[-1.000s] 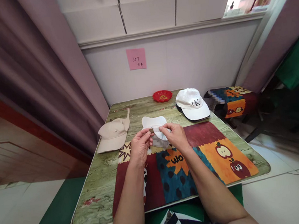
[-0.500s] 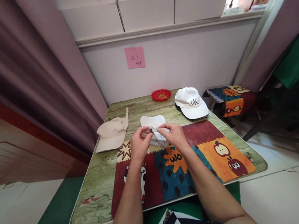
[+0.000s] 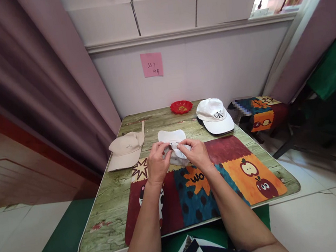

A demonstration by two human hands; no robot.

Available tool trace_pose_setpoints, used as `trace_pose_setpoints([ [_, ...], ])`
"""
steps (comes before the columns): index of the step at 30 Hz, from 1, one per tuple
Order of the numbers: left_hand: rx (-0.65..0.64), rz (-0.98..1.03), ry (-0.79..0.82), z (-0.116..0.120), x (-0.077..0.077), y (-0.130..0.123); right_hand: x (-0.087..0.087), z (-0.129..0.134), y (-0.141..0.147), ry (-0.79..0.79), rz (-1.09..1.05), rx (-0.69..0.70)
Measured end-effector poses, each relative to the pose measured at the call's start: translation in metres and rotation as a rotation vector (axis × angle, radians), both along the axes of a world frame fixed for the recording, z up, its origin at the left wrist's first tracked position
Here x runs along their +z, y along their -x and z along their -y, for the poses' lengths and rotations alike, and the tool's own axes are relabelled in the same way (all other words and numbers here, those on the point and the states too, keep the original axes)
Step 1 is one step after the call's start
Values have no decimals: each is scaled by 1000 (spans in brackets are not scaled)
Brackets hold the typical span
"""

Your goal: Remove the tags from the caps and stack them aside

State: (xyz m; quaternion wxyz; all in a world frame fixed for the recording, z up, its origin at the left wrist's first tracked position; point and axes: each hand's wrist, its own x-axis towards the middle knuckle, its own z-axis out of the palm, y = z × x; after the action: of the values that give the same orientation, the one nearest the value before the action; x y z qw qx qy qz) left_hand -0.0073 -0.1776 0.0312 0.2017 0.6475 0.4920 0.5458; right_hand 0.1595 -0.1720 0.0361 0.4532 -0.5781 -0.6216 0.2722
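Note:
A white baseball cap (image 3: 172, 136) lies at the middle of the table, its brim pointing away from me. My left hand (image 3: 157, 162) is closed, thumb and fingers pinching one end of the cap's back strap near a small buckle. From the other side my right hand (image 3: 196, 153) pinches the strap too, its fingertips close to the left ones. The fingers cover part of the strap and of the crown. To the left rests a beige cap (image 3: 126, 147) with its strap sticking up. At the back right sits a white cap (image 3: 213, 112) with black letters, on top of a dark one.
A colourful mat (image 3: 196, 204) covers the front of the wood-patterned table (image 3: 102, 216). Near the wall stands a red scalloped dish (image 3: 181, 107). A pink note (image 3: 152, 65) is stuck on the wall. Beyond the table's right side is a stool with a patterned cover (image 3: 261, 116).
My left fingers have shifted slightly at the strap and buckle, and the left hand has turned a little. My right hand stays nearly in place. The other caps have not moved.

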Motion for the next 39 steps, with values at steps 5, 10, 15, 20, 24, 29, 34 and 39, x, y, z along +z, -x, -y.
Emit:
trace_pose_setpoints([
  [5, 9, -51, -26, 4, -1, -2, -1, 1, 2, -5, 6, -11],
  [10, 71, -22, -38, 9, 5, -7, -1, 2, 6, -21, -26, -28],
  [15, 126, 100, 164, 8, 10, -7, 1, 4, 5, -12, -60, -59],
  [20, -42, 637, 395, 2, 9, -2, 2, 4, 5, -31, -110, -13],
  [24, -38, 748, 371, 2, 10, -3, 3, 4, 7, -37, -168, 38],
  [29, -115, 824, 411, 3, 15, -7, 6, 5, 10, -84, -216, 73],
  [34, -119, 839, 447, 3, 15, -6, 4, 6, 13, -94, -196, 63],
  [39, -117, 770, 420, 4, 16, -5, 3, 7, 13, -110, -187, 54],
])
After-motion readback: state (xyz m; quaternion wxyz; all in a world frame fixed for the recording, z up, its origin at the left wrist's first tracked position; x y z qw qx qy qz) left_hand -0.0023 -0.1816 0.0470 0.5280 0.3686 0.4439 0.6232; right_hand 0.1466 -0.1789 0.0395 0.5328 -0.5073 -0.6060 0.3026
